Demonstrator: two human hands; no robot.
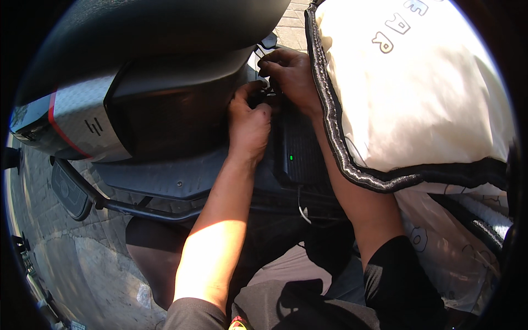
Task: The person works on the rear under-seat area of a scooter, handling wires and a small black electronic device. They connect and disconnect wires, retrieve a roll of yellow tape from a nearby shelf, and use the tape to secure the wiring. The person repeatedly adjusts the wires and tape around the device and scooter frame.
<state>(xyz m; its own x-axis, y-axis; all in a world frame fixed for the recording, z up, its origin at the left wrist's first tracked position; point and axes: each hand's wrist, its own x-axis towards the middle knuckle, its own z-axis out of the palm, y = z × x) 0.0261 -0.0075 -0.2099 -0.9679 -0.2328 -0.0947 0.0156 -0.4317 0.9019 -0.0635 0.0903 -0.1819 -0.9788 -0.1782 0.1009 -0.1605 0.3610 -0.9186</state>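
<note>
My left hand (248, 121) is closed, thumb and fingers bent around a small dark piece that I cannot make out. Just beyond it and to the right, my right hand (294, 74) pinches something small near thin dark strands. Both hands meet in the gap beside the scooter's black body panel (176, 107), below its dark seat (148, 33). On the footboard, close to my left wrist, lies a black ribbed box (302, 157) with a small green light. A pale cable (302, 208) hangs from its near end.
A cream padded scooter cover (418, 104) with black trim bulges over my right forearm. Nearer me runs a black tube rail (148, 212) with a foot pedal (71, 190) at its left. Paving (88, 247) shows at lower left.
</note>
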